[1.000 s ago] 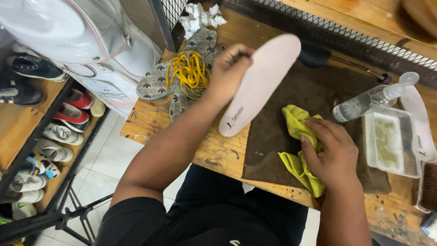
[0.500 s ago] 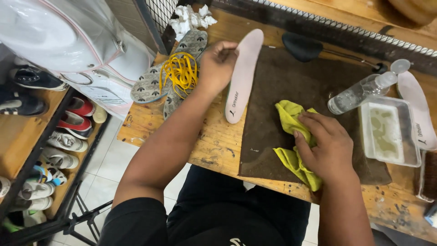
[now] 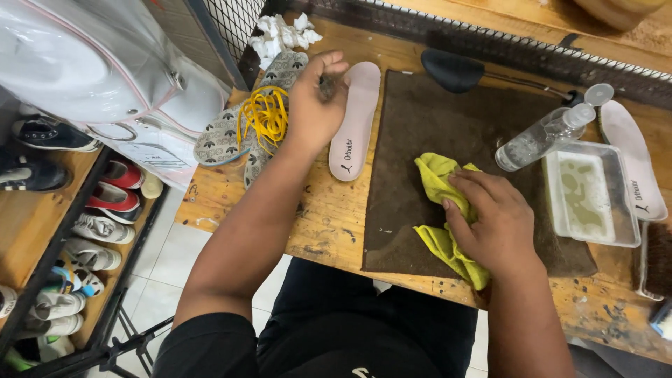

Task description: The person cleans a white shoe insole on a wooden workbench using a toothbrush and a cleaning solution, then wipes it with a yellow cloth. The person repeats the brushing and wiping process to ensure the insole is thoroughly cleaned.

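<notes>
left hand [image 3: 316, 105] beside pink insole [image 3: 355, 122], right hand [image 3: 498, 218] on yellow cloth [image 3: 439, 210], brown mat [image 3: 448, 126]

Open lane: brown mat [image 3: 448, 133] centre/upper part bare, a hand can pass there btwn pink insole [image 3: 355, 122] on its left edge and spray bottle [image 3: 542, 133] on the right. Black shoe tree [image 3: 451, 70] blocks mat's top edge; mesh fence [image 3: 490, 45] closes off the back. R side crowded: plastic tray [image 3: 591, 199], second insole [image 3: 633, 157], brush [image 3: 658, 255] packed close. L side: patterned insoles w/ yellow laces [image 3: 266, 115], left hand [image 3: 318, 105] over them. Right hand [image 3: 500, 220] + yellow cloth [image 3: 441, 210] fill mat's near part. Bare wood strip at front-left table [image 3: 315, 224] edge.
</notes>
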